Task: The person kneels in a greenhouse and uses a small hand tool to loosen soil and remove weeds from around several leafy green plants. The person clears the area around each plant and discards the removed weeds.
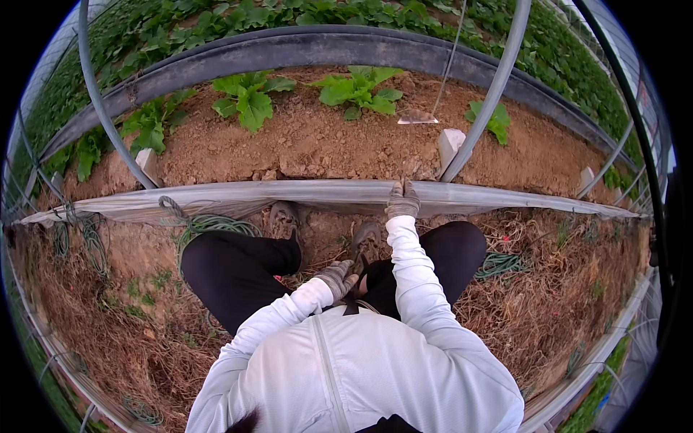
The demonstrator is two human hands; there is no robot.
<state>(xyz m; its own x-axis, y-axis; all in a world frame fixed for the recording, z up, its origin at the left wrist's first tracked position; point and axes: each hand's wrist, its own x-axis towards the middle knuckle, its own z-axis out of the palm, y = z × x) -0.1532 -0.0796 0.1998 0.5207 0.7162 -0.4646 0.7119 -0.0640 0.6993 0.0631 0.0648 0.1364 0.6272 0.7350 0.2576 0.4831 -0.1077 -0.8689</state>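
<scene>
My right hand point(403, 200), in a dirty knit work glove, reaches forward and rests at the edge of a long roll of clear plastic film point(325, 190) that runs across in front of me. Its fingers lie over the film's upper edge; whether they grip it I cannot tell. My left hand point(338, 279), gloved alike, is held near my lap between my knees, with its fingers partly curled and nothing visible in it. Beyond the film, a thin-handled hoe point(418, 117) has its blade on the brown soil point(325, 146), beside a leafy green plant point(360, 92).
Curved metal greenhouse pipes point(490, 103) rise left and right, with white blocks point(450, 145) at their feet. A dark plastic band point(325, 50) arches behind the plants. Green rope coils point(216, 224) lie near my left knee, more rope point(499, 265) at the right. Dry stems point(541, 303) cover the ground.
</scene>
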